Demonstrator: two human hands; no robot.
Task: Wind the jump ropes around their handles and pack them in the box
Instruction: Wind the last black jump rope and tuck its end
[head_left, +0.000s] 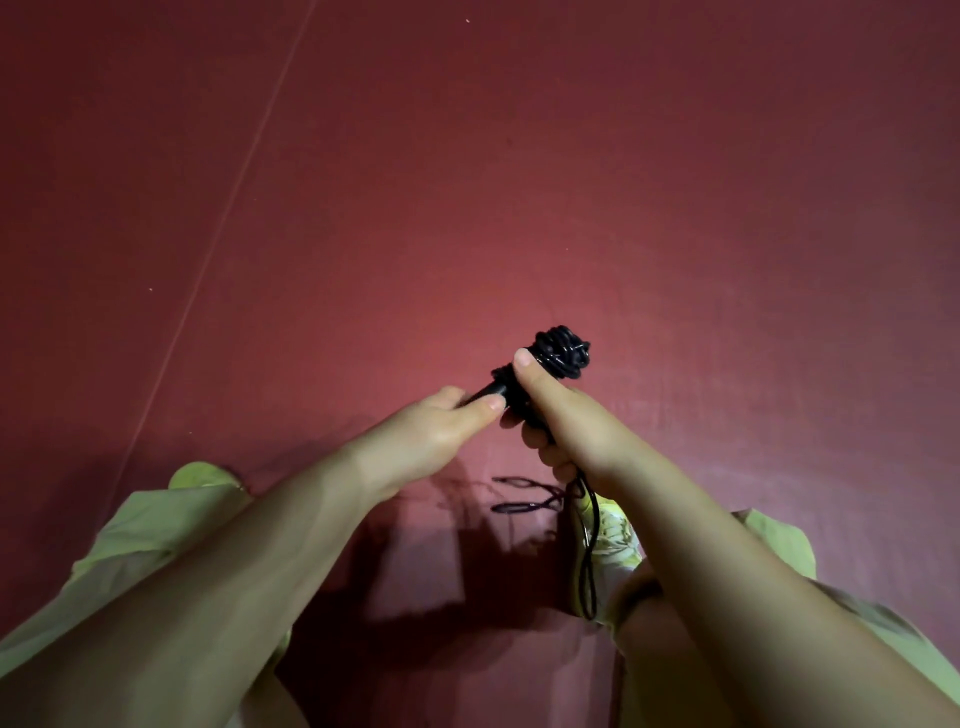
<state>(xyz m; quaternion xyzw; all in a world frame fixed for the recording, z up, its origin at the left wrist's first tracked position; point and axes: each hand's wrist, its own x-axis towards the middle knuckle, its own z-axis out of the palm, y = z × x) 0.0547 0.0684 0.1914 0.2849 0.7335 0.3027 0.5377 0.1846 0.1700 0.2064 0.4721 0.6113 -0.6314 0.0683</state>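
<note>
Above a red floor (519, 182), the right hand (566, 415) grips a black jump-rope bundle (563, 351), its axis pointing away and up-right. The left hand (441, 421) pinches a handle end (488, 391) low-left; slack rope (589, 545) hangs beneath the right wrist.

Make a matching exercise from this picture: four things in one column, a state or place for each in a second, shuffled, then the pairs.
Things
1. left hand
2. right hand
3. wound rope
4. loose rope

States
A. bunched in black coils above the thumb
B. hangs down below the wrist
C. grips the coiled bundle, thumb up
D. pinches the black handle end

Pairs: 1-D, 2-C, 3-A, 4-B
</note>
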